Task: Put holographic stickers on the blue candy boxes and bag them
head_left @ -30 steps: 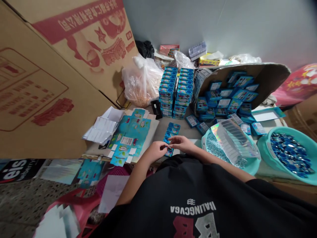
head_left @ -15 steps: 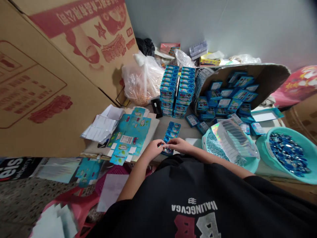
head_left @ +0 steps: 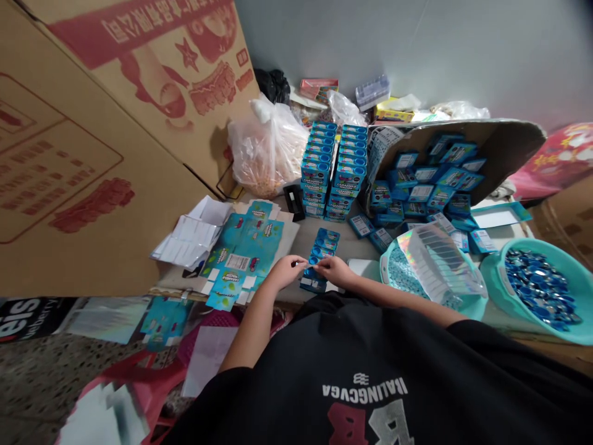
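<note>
Just above a short row of small blue boxes (head_left: 325, 238) my two hands meet, fingertips nearly touching. My left hand (head_left: 286, 272) is closed in a pinch, thumb and forefinger together. Facing it, my right hand (head_left: 335, 272) pinches from the other side. A small pale piece seems to lie between the fingertips, too small to name. The row stands on the table in front of my body, its near end partly behind my hands. To the left lie flat, unfolded blue cartons (head_left: 250, 247) printed "Caramelo Macizo".
Two tall stacks of blue boxes (head_left: 316, 167) stand behind the row. A cardboard box on its side (head_left: 509, 139) spills more blue boxes. Two turquoise basins (head_left: 493, 281) hold small pieces, one with a clear plastic tray (head_left: 438, 262). A large carton (head_left: 115, 185) walls the left.
My hands have drawn slightly apart and risen off the near end of the row, showing more of the boxes. The fingertips stay pinched towards each other.
</note>
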Motion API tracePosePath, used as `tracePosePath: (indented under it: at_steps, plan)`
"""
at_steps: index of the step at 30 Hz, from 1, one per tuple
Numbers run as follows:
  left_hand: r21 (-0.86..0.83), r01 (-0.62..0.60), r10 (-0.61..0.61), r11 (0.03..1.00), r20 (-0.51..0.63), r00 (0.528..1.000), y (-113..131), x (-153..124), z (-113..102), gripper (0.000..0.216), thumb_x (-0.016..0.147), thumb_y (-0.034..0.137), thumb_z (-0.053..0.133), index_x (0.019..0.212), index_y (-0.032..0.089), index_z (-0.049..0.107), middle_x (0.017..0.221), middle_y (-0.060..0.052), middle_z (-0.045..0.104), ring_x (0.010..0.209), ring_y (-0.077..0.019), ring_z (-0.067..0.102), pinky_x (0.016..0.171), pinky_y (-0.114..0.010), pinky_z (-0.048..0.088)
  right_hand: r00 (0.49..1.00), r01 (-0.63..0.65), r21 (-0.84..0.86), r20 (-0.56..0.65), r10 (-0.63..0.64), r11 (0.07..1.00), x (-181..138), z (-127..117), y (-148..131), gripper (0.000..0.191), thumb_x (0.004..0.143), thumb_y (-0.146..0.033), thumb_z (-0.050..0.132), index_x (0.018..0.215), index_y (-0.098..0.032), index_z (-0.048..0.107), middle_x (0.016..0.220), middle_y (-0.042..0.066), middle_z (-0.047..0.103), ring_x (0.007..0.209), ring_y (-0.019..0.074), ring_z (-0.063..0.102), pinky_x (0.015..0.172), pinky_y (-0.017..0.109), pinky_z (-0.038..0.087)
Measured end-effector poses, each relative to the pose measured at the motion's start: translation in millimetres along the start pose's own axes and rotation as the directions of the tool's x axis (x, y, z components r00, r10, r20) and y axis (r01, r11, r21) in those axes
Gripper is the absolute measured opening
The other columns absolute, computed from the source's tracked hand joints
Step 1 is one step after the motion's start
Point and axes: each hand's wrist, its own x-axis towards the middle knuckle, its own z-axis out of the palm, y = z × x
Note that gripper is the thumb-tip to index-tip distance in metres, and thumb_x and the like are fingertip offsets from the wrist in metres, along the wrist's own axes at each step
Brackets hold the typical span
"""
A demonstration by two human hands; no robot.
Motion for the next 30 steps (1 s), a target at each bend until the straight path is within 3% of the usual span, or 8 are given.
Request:
tracePosePath:
  at_steps: [3,9,19,25,30]
  plan:
    - [-0.038,0.019,-0.020,0.999,-0.036,0.999,0.3,0.1,0.1,0.043,0.078,0.048,0.063,0.104,0.014,0.072,0.094,-0.011,0.074,0.087,-0.0233,0.067,0.076,-0.031,0.050,0.998,0.009,0.070,-0.067,-0.004,0.998,-3.7,0.0,0.2,0.027,0.083,-0.036,0.058,0.080,-0.015,0.075,0.067,0.002,0.064,0.064,0.0151,0.052,0.060,0.026,0.038]
    - [-0.103,-0.007,0.009,0.995,0.016,1.000,-2.2,3.6,1.0,0.040,0.079,0.051,0.061,0.088,0.014,0.074,0.090,-0.010,0.075,0.086,-0.0226,0.067,0.078,-0.030,0.050,0.966,-0.062,0.220,-0.232,0.114,0.974,-11.1,3.7,-1.6,0.040,0.078,-0.039,0.062,0.107,-0.012,0.069,0.068,0.002,0.063,0.061,0.0149,0.053,0.058,0.026,0.042]
    - [-0.115,0.053,-0.030,0.992,0.200,0.979,-19.2,18.6,-3.8,0.037,0.071,0.048,0.067,0.084,0.015,0.078,0.087,-0.010,0.077,0.087,-0.0259,0.069,0.079,-0.032,0.051,0.914,-0.168,0.292,-0.311,0.259,0.942,-23.3,27.7,5.1,0.016,0.069,-0.023,0.063,0.084,-0.018,0.058,0.053,-0.009,0.049,0.049,0.0096,0.045,0.049,0.021,0.034]
    - [-0.143,0.086,-0.056,0.986,0.199,0.978,-28.6,28.3,-2.8,0.036,0.068,0.046,0.071,0.083,0.014,0.078,0.089,-0.013,0.077,0.085,-0.0257,0.071,0.078,-0.033,0.053,0.867,-0.175,0.259,-0.417,0.274,0.950,-21.1,40.4,10.8,0.018,0.066,-0.020,0.061,0.078,-0.021,0.048,0.058,-0.009,0.049,0.054,0.0105,0.046,0.052,0.021,0.033]
    - [-0.211,0.101,-0.061,0.972,0.189,0.980,-32.9,26.8,-3.7,0.029,0.065,0.042,0.074,0.077,0.016,0.077,0.085,-0.011,0.077,0.084,-0.0256,0.070,0.077,-0.033,0.053,0.859,-0.203,0.206,-0.432,0.275,0.957,-19.1,42.5,13.2,0.021,0.065,-0.020,0.062,0.074,-0.022,0.043,0.060,-0.009,0.047,0.057,0.0108,0.047,0.054,0.022,0.033]
